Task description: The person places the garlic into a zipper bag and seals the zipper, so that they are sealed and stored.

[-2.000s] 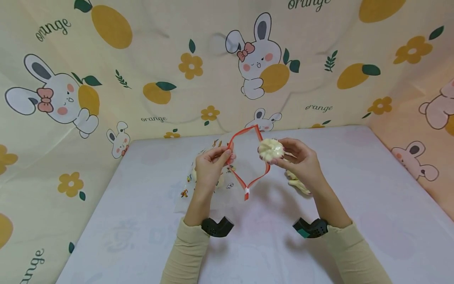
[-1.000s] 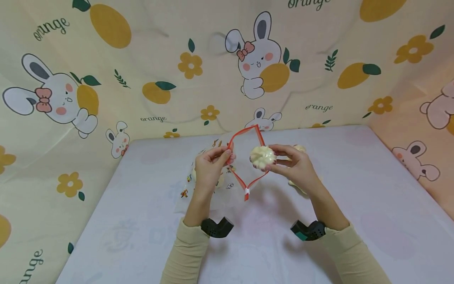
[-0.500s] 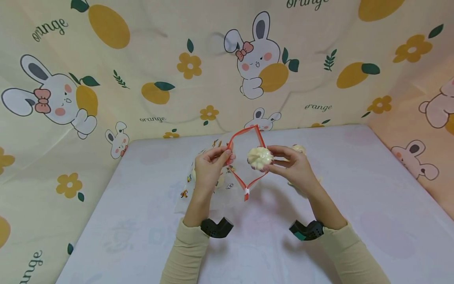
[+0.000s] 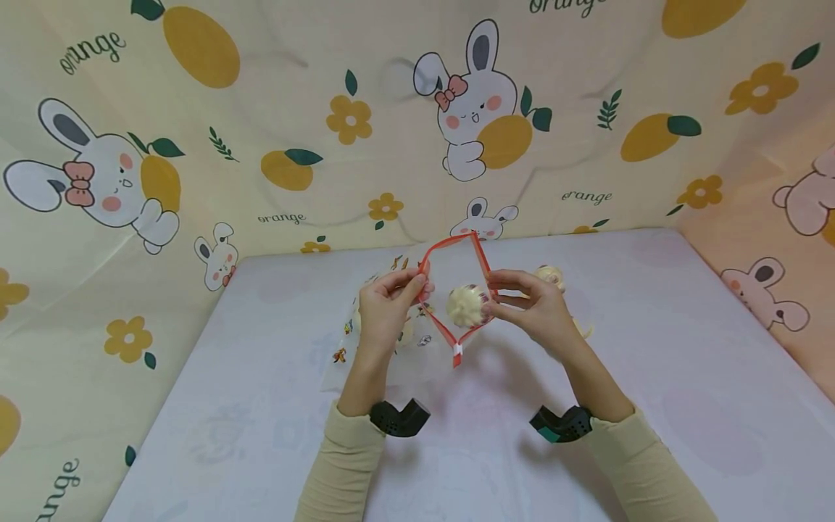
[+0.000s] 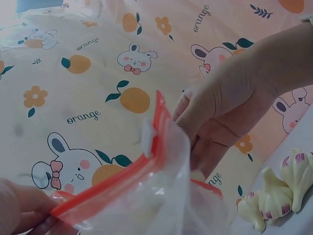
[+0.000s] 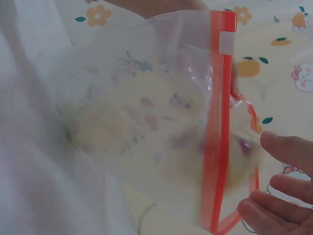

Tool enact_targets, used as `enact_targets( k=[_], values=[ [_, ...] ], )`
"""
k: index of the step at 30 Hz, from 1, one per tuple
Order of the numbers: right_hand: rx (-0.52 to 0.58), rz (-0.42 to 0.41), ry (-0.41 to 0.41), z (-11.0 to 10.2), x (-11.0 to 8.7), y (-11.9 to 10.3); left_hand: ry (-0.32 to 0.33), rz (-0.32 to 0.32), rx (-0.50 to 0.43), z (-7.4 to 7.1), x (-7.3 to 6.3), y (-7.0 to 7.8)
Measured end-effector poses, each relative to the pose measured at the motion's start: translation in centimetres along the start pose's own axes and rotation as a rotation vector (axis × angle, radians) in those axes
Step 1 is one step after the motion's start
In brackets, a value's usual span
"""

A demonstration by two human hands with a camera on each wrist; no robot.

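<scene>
My left hand (image 4: 388,301) pinches the red-edged mouth of a translucent slider zip bag (image 5: 117,183) printed with small cartoon figures. The bag's mouth gapes wide, with its white slider (image 6: 227,43) at one corner. A garlic bulb (image 4: 466,306), pale with purple streaks, is within the opening. Beside it my right hand (image 4: 531,308) has its fingers apart at the red rim. In the right wrist view, the thumb (image 6: 281,149) is close to the bulb, and the fingers do not close round it. Other pale shapes show blurrily through the bag.
Several more garlic bulbs (image 5: 274,196) lie on the white-covered table (image 4: 261,406), partly hidden behind my right hand in the head view. A cloth backdrop (image 4: 391,174) printed with rabbits and oranges stands behind and at the sides.
My right hand has carried the garlic bulb leftward into the bag's mouth, and its fingers have loosened, with the bulb sitting lower. The left hand holds still.
</scene>
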State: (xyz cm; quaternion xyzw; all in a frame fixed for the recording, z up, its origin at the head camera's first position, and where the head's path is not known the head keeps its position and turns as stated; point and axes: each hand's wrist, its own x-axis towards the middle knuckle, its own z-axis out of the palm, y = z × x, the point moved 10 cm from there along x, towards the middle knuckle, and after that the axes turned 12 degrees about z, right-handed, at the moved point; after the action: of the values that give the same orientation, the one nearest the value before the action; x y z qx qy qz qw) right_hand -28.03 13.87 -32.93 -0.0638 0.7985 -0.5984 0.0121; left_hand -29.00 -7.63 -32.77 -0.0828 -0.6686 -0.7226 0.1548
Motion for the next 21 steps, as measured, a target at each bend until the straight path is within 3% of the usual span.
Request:
enact_targets(
  k=[12,21],
  values=[
    [0.001,0.071,-0.015,0.18,0.07,0.53,-0.008,0.0,-0.046,-0.03,0.15,0.01],
    [-0.017,0.027,0.011,-0.04,0.34,0.67,-0.002,0.013,-0.073,-0.06,0.26,-0.01]
  ],
)
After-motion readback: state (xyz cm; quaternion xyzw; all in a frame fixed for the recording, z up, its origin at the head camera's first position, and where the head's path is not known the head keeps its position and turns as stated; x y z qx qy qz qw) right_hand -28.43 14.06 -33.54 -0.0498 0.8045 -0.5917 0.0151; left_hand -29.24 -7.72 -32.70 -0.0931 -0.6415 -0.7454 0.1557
